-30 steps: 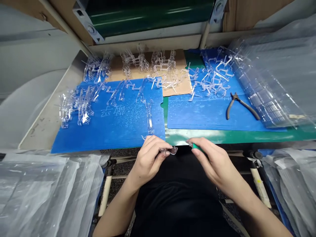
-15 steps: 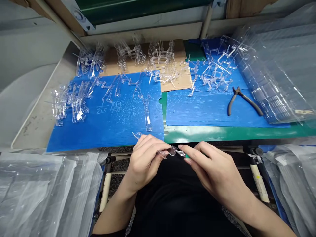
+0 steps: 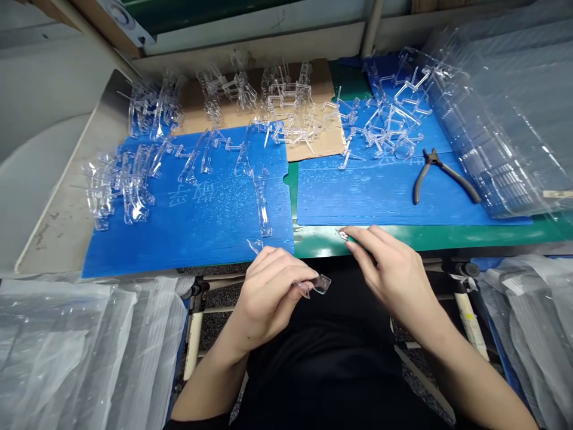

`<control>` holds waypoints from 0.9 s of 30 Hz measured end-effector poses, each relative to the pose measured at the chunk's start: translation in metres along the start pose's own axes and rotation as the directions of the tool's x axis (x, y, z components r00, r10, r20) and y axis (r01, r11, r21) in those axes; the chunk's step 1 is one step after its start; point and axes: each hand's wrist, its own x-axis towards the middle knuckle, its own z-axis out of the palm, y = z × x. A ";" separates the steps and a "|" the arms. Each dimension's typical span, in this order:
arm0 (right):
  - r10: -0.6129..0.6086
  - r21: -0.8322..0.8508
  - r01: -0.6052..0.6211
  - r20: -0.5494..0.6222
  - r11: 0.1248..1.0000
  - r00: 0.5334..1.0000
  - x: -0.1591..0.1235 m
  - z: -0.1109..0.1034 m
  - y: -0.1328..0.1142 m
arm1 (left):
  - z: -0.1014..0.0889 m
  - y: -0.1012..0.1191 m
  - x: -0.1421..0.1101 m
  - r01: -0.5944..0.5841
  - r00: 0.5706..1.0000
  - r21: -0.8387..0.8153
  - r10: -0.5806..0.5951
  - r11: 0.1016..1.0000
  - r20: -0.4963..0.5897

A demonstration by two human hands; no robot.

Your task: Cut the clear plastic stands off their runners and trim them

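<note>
The left hand has its grip closed on a small clear moulded plastic piece, pinched between thumb and fingertips, with the piece sticking out to the right beyond the fingers. It is held above the person's black shirt, just short of the bench's near edge. The right hand is well apart from it, its grip pinched on a small green-handled tool with a metal tip, over a green cutting mat.

Just beyond the left hand, a loose clear piece lies at the near edge of a blue corrugated plastic board bearing handwritten characters. A long clear piece lies on that board, with a heap of clear parts on its left. Further clear parts stand on brown cardboard at the far side. To the right, a second blue board carries another heap and dark-handled side-cutting pliers. Stacked clear trays sit at far right, and plastic sheeting fills the near left, with more at near right.
</note>
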 end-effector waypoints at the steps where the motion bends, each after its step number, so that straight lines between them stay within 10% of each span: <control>1: 0.010 0.042 -0.010 0.006 0.999 1.000 0.002 0.001 0.003 | 0.001 0.001 0.000 0.029 1.000 -0.044 -0.029 0.999 0.001; 8: -0.217 0.256 0.200 0.041 0.946 0.975 -0.011 -0.007 -0.012 | 0.009 0.002 -0.001 0.329 0.944 -0.540 -0.282 0.774 0.171; 27: -0.292 0.522 0.146 0.208 0.841 0.934 -0.028 -0.028 -0.017 | 0.008 0.002 0.001 0.286 0.954 -0.553 -0.178 0.782 0.242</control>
